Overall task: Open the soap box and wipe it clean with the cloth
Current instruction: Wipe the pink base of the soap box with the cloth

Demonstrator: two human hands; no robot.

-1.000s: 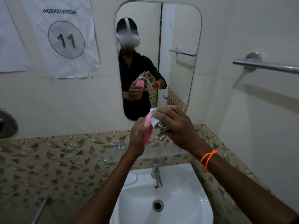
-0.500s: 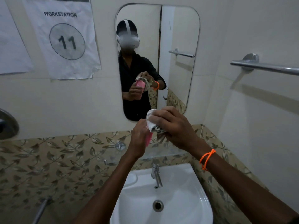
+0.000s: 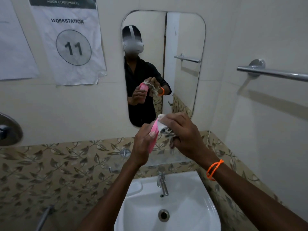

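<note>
The left hand (image 3: 143, 144) is closed around the pink soap box (image 3: 154, 136), holding it on edge, raised well above the sink (image 3: 205, 204) and in front of the mirror (image 3: 183, 39). Held this way its open side seems to face the right hand, which would let the cloth reach in, though from this angle only the box's thin edge shows, so whether a lid is off or hinged back I cannot tell. The right hand (image 3: 185, 132) is clenched on the bunched cloth (image 3: 162, 125) and presses it against the box's upper end, just beside the left thumb; a loose tail of cloth hangs under the right palm. The left grip looks meant as a brace, keeping the box from sliding away under the rubbing. Working over the sink likely means drips or soap bits fall into it. My judgement is that wiping is under way at the top end, with the lower part under the left fingers yet to be reached.
</note>
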